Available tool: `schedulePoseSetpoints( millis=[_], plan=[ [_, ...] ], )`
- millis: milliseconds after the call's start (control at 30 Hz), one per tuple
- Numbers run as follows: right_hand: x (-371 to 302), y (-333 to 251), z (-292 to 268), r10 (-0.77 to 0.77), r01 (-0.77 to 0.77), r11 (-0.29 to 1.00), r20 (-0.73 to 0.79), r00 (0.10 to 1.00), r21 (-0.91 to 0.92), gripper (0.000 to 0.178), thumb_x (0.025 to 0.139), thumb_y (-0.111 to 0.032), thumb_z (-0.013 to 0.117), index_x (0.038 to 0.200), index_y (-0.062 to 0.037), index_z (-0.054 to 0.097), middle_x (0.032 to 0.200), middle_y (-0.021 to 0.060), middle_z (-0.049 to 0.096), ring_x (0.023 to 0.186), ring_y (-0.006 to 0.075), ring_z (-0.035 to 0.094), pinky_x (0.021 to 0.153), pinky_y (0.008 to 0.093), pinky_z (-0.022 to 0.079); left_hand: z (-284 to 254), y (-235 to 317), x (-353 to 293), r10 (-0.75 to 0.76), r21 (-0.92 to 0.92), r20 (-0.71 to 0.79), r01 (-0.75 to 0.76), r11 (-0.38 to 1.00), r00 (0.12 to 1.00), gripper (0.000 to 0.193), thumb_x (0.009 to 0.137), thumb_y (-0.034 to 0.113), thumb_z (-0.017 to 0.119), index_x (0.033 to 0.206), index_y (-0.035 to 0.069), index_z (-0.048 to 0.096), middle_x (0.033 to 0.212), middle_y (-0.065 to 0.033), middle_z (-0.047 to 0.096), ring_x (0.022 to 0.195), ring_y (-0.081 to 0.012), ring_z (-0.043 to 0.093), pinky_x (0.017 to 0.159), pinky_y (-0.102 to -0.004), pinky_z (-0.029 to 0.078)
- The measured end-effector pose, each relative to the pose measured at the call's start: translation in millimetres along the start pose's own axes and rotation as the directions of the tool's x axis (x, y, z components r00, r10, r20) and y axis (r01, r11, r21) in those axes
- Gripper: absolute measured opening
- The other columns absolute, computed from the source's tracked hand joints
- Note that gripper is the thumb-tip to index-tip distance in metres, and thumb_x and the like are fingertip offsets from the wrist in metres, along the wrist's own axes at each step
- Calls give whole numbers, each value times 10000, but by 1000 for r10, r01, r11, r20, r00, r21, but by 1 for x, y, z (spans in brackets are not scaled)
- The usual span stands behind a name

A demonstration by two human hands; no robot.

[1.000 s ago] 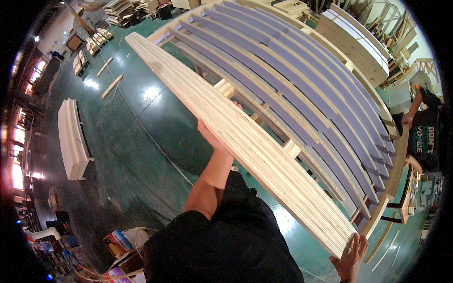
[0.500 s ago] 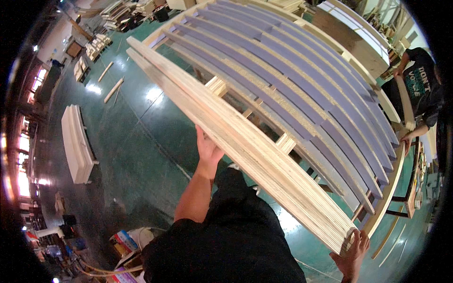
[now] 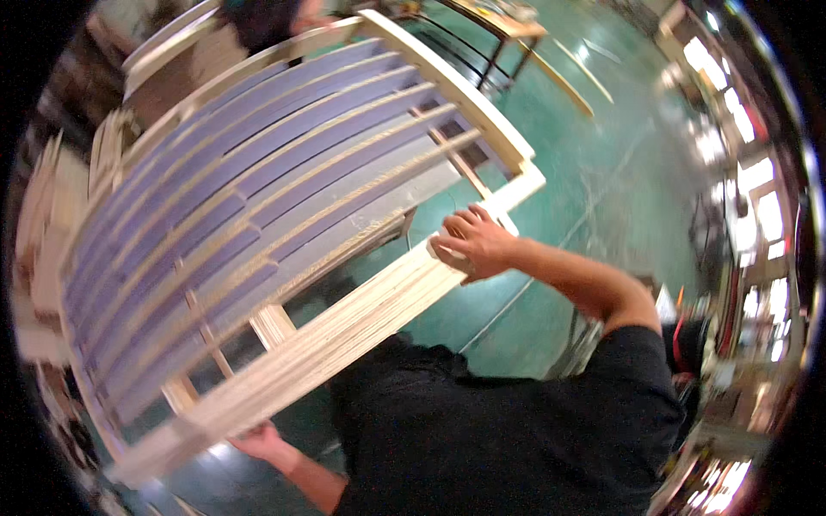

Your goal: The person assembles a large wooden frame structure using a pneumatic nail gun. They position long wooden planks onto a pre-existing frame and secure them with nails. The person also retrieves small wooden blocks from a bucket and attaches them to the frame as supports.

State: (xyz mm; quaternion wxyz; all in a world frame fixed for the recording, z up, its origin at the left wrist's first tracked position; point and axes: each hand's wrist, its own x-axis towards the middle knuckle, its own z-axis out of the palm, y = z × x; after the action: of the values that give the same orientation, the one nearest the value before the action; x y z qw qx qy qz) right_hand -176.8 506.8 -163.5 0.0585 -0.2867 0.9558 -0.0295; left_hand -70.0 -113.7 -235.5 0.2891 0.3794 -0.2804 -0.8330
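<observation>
Frame: we are seeing a large pale wooden frame with purple-grey slats [image 3: 258, 206], which is tilting across the picture from 7 o'clock up to 1 o'clock and is filling most of the left half.
Near rail: the long pale wooden side rail [image 3: 327, 344] is running from 7 o'clock toward the centre, just above our dark shirt [image 3: 499, 430].
Right hand: our right hand [image 3: 471, 245] is lying a little right of centre, with the fingers curling over the upper end of the near rail and gripping it.
Left hand: our left hand [image 3: 258, 443] is staying at 7 o'clock under the lower end of the rail and is touching it from below; we cannot tell if the fingers are closing around it.
Floor: the green glossy floor [image 3: 619, 172] is showing at 2 o'clock, beyond the frame.
Table: a metal-legged work table [image 3: 495, 26] is standing at 12 o'clock, well apart from the hands.
Other person: somebody in dark clothes [image 3: 262, 21] is standing at 11 o'clock, behind the far edge of the frame.
</observation>
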Motion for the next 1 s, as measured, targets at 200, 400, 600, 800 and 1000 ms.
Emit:
schedulePoseSetpoints(
  millis=[200, 400, 600, 800, 1000],
  plan=[
    [-14, 4, 22, 37, -41, 996, 56, 998, 73, 1047, 589, -474, 919, 1457, -230, 386, 1372, 168, 445, 1331, 381, 405, 1138, 605, 260, -41, -20, 32, -83, 244, -101, 106, 964, 991, 650, 884, 518, 695, 1327, 55, 585, 1251, -95, 677, 1087, -267, 677, 804, -443, 607],
    [22, 10, 12, -38, 37, 999, 56, 998, 12, 928, 618, -456, 886, 1387, -160, 460, 1343, 149, 483, 1293, 374, 446, 1122, 604, 295, -84, -17, 41, -64, 273, 216, 2, 962, 974, 641, 931, 447, 669, 1411, 54, 510, 1361, -111, 621, 1205, -304, 622, 1027, -486, 515],
    [-14, 59, 41, -138, 148, 974, 70, 988, -171, 844, 610, -448, 884, 1287, -27, 607, 1468, 165, 455, 1380, 419, 390, 1147, 631, 268, -31, -61, -31, -198, -71, 52, 202, 977, 979, 497, 985, 368, 636, 1347, 47, 526, 1249, -120, 632, 1149, -261, 606, 986, -445, 507],
    [-55, 65, 22, 70, -68, 997, 53, 996, -42, 1207, 413, -215, 966, 1446, -77, 359, 1430, 220, 411, 1373, 425, 354, 1138, 585, 266, -27, -111, -47, -195, -105, 75, 202, 974, 978, 485, 1009, 410, 591, 1328, 47, 543, 1240, -110, 648, 1142, -259, 633, 1000, -443, 518],
    [-53, 76, 35, 31, -27, 996, 43, 999, -83, 1185, 495, -289, 929, 1485, -59, 321, 1461, 249, 367, 1372, 465, 325, 1141, 592, 242, -6, -91, -46, -71, -39, 130, 77, 996, 989, 441, 1032, 374, 547, 1316, 37, 546, 1261, -115, 644, 1160, -260, 633, 980, -455, 540]
  ],
)
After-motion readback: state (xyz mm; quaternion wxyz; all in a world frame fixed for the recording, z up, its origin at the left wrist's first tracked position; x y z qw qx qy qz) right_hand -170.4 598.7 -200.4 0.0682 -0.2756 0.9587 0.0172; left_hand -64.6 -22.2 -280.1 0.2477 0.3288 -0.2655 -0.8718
